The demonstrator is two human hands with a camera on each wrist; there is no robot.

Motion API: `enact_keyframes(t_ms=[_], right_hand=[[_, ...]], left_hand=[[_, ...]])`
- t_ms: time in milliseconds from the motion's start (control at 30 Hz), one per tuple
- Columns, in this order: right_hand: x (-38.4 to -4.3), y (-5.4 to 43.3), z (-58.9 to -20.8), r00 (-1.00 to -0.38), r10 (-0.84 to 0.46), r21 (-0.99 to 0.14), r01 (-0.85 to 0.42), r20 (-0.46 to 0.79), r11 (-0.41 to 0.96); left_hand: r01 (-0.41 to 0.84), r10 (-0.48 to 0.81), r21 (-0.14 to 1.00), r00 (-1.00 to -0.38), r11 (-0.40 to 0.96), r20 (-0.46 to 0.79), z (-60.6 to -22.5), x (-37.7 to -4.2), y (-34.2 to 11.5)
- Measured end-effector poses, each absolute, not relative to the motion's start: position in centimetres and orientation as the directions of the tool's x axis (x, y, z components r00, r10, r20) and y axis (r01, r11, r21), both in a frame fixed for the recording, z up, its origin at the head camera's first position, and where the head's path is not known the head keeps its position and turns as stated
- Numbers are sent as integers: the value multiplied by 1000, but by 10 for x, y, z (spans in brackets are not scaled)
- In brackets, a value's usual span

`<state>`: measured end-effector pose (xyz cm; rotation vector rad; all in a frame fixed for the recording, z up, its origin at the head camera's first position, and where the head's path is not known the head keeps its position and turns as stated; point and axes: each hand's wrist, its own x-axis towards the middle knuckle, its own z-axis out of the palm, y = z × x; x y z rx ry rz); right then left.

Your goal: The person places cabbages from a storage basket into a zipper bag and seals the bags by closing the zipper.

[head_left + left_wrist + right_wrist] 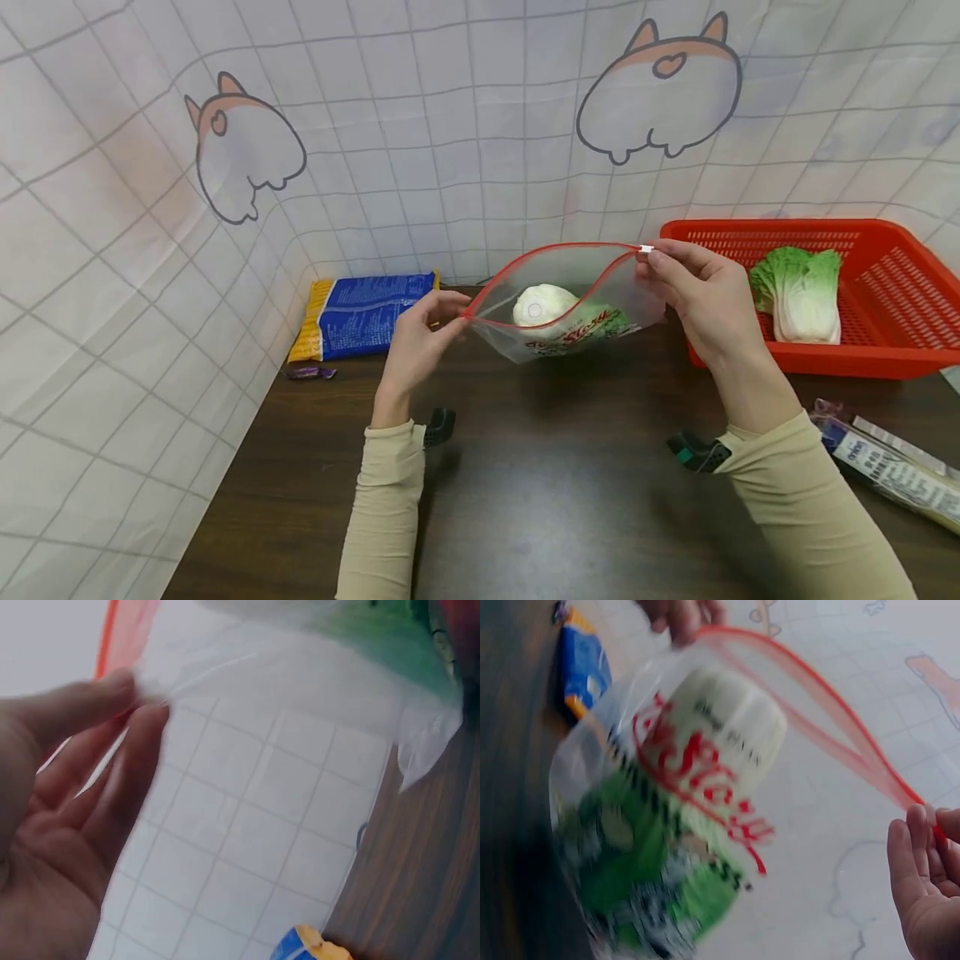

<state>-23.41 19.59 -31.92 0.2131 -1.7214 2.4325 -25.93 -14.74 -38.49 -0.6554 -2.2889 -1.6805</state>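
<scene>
A clear zip bag with a red rim and printed red lettering hangs between both hands above the table, its mouth gaping. Inside lies a napa cabbage, white base toward the left hand and green leaves toward the right, also seen through the plastic in the right wrist view. My left hand pinches the left corner of the rim between thumb and fingers. At the opposite corner my right hand pinches the rim beside the white slider.
A red plastic basket at the right holds another napa cabbage. In front of it lies a long printed packet. A blue and yellow package and a small purple wrapper lie at the left, near the tile-patterned sheet.
</scene>
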Motion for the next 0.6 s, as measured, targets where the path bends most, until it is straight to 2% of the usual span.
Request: enact_keyframes(t_ms=[133,233,367,467,600], right_hand=[[-238,205,-305,-970,3,-959,-242,244,-145],[-241,216,-292,-964,-35,-962,-264,262,64],[-242,227,-276,-962,-140,-891,-270,235,364],[-242,231,-270,-966,-159,-855,-254,203,451],[-241,232,-268,-972,-74,-866,-234,224,442]], left_hand=[[514,114,815,-857,266,503,-372,-261,-147],[538,82,794,-839,285,538,-353,-262,-149],[590,159,706,-799,390,580,-324,-261,-152],[637,218,601,-752,483,622,-308,-259,-154],[661,201,513,-699,547,686,-296,-255,-151]])
